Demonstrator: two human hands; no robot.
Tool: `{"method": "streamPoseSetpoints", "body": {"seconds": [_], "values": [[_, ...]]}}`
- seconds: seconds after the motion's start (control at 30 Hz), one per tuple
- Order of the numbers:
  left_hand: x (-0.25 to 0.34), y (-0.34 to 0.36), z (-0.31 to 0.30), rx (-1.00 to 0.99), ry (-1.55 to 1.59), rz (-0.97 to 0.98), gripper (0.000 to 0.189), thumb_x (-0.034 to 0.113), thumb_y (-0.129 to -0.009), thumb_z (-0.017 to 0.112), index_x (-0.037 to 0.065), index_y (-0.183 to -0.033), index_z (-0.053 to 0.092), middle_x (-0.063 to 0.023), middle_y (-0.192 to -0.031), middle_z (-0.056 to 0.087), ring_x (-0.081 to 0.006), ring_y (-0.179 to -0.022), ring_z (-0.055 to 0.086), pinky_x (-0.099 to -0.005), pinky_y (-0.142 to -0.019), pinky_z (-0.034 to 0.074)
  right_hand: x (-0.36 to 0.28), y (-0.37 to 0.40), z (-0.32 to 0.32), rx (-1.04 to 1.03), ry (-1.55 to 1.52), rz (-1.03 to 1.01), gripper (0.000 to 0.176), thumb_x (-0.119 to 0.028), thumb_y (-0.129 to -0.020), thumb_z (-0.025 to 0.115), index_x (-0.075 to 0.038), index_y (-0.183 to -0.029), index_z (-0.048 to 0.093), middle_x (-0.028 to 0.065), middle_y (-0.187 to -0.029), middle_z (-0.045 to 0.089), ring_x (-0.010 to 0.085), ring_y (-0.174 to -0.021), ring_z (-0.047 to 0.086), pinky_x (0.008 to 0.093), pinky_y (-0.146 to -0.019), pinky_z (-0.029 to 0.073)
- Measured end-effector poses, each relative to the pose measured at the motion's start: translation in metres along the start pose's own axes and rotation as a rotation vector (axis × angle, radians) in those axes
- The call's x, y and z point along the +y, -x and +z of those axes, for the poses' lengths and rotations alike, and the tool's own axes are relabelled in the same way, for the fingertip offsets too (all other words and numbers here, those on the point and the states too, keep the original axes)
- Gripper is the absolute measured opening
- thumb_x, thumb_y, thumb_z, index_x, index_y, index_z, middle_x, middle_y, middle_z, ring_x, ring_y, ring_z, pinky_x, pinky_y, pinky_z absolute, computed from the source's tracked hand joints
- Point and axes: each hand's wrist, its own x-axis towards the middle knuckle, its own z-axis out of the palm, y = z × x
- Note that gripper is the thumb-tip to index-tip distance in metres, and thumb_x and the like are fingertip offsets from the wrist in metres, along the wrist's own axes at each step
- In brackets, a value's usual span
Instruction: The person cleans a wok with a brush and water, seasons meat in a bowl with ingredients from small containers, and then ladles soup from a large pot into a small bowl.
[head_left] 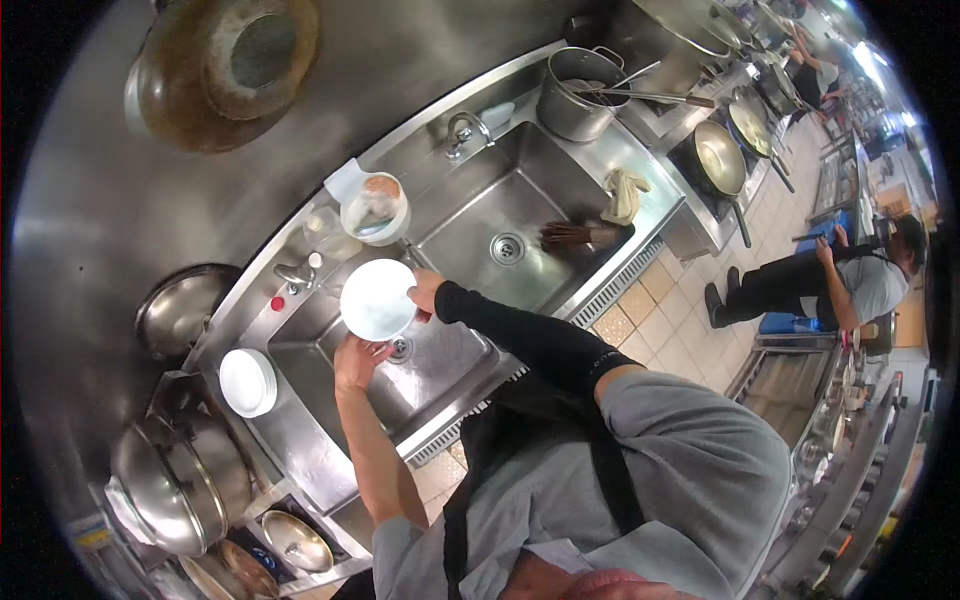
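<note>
Over the left basin of the steel sink [440,385], a round white bowl [378,300] is held between my two hands. My right hand [427,294], below a black arm sleeve, grips the bowl's right edge with fingers curled behind it. At the lower edge, my left hand [362,362] has its fingers pressed against the bowl, partly hidden by the rim. Close beyond the bowl stands a white tub [376,212] with foamy suds and an orange-brown item inside. A stack of white dishes [248,383] rests on the counter to my left.
The right basin [500,215] has brown gloves or a brush-like item [575,235] at its edge. A cloth [625,195] lies on the rim. Faucets [466,135], a large pot [585,95] and woks [718,160] stand around. Another person [850,275] stands at right.
</note>
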Motion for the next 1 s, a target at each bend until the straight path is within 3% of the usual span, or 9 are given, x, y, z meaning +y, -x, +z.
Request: {"method": "streamPoseSetpoints", "body": {"seconds": [0.2, 0.37, 0.43, 0.47, 0.53, 0.7, 0.8, 0.87, 1.0], "values": [[-0.031, -0.007, 0.078, -0.08, -0.027, -0.023, 0.07, 0.033, -0.101, 0.064, -0.002, -0.152, 0.033, -0.0206, -0.133, 0.061, -0.0381, -0.108, 0.071, -0.0479, -0.076, 0.067, 0.037, 0.013, -0.08, -0.171, 0.072, -0.039, 0.035, -0.002, -0.087, 0.045, 0.014, -0.115, 0.06, 0.0242, -0.073, 0.07, 0.0273, -0.053, 0.071, 0.0388, -0.043, 0.059], [-0.067, -0.031, 0.184, 0.296, -0.571, 0.231, 0.061, -0.003, -0.087, 0.051, -0.007, -0.146, 0.037, -0.0334, -0.134, 0.055, -0.0476, -0.104, 0.07, -0.0541, -0.075, 0.066, 0.092, -0.005, -0.16, -0.156, -0.228, 0.256, 0.049, -0.042, -0.09, 0.07, 0.003, -0.108, 0.072, 0.0209, -0.092, 0.075, 0.0308, -0.07, 0.075, 0.0433, -0.059, 0.063], [-0.089, -0.05, 0.209, 0.446, -1.106, 0.51, 0.062, -0.005, -0.086, 0.051, -0.009, -0.146, 0.035, -0.0355, -0.135, 0.053, -0.0507, -0.111, 0.065, -0.0532, -0.085, 0.061, 0.171, -0.06, -0.189, -0.281, 0.762, -0.341, 0.041, -0.034, -0.091, 0.065, 0.003, -0.109, 0.073, 0.0261, -0.098, 0.074, 0.0357, -0.077, 0.075, 0.0445, -0.069, 0.063], [-0.08, -0.044, 0.245, 0.517, -1.377, 0.647, 0.063, -0.005, -0.085, 0.051, -0.009, -0.146, 0.034, -0.0365, -0.135, 0.052, -0.0522, -0.114, 0.062, -0.0527, -0.09, 0.058, 0.152, -0.053, -0.204, -0.314, 1.249, -0.658, 0.038, -0.03, -0.092, 0.063, 0.002, -0.109, 0.073, 0.0287, -0.101, 0.073, 0.0382, -0.08, 0.074, 0.0451, -0.074, 0.063], [-0.074, -0.039, 0.297, 0.595, -1.451, 0.492, 0.066, -0.006, -0.085, 0.055, -0.011, -0.147, 0.033, -0.0347, -0.132, 0.049, -0.0512, -0.117, 0.056, -0.0504, -0.097, 0.051, 0.079, -0.003, -0.232, -0.219, 1.042, -0.238, 0.032, -0.026, -0.09, 0.061, -0.001, -0.103, 0.075, 0.026, -0.1, 0.072, 0.0399, -0.093, 0.072, 0.0467, -0.085, 0.058], [-0.082, -0.045, 0.33, 0.792, -1.629, 0.47, 0.066, -0.005, -0.086, 0.057, -0.011, -0.147, 0.033, -0.0315, -0.129, 0.05, -0.0482, -0.114, 0.058, -0.0508, -0.096, 0.052, -0.095, 0.112, -0.378, -0.17, 1.056, -0.461, 0.023, -0.021, -0.081, 0.062, -0.004, -0.088, 0.076, 0.0196, -0.09, 0.073, 0.038, -0.09, 0.071, 0.0498, -0.083, 0.057], [-0.085, -0.033, 0.331, 0.865, -1.562, 0.441, 0.066, -0.005, -0.086, 0.056, -0.012, -0.147, 0.033, -0.0336, -0.13, 0.051, -0.0502, -0.113, 0.059, -0.052, -0.095, 0.052, -0.142, 0.128, -0.513, 0.324, 1.209, -0.475, 0.024, -0.019, -0.088, 0.061, -0.008, -0.106, 0.072, 0.0184, -0.09, 0.073, 0.0368, -0.083, 0.071, 0.0486, -0.076, 0.058], [-0.086, -0.021, 0.332, 0.895, -1.46, 0.368, 0.066, -0.005, -0.085, 0.055, -0.012, -0.147, 0.032, -0.0356, -0.13, 0.05, -0.0521, -0.112, 0.06, -0.0534, -0.095, 0.052, -0.157, 0.123, -0.61, 0.65, 1.579, -0.488, 0.031, -0.022, -0.091, 0.06, -0.005, -0.115, 0.07, 0.0162, -0.119, 0.07, 0.0331, -0.111, 0.067, 0.0505, -0.088, 0.055], [-0.109, 0.006, 0.32, 0.967, -1.318, 0.403, 0.062, -0.006, -0.086, 0.051, -0.011, -0.145, 0.033, -0.0382, -0.128, 0.051, -0.0557, -0.11, 0.059, -0.0564, -0.094, 0.052, -0.105, 0.087, -0.715, 0.275, 1.833, -0.067, 0.033, -0.018, -0.087, 0.063, -0.001, -0.115, 0.067, 0.0199, -0.105, 0.075, 0.0392, -0.102, 0.072, 0.05, -0.087, 0.058]]}}
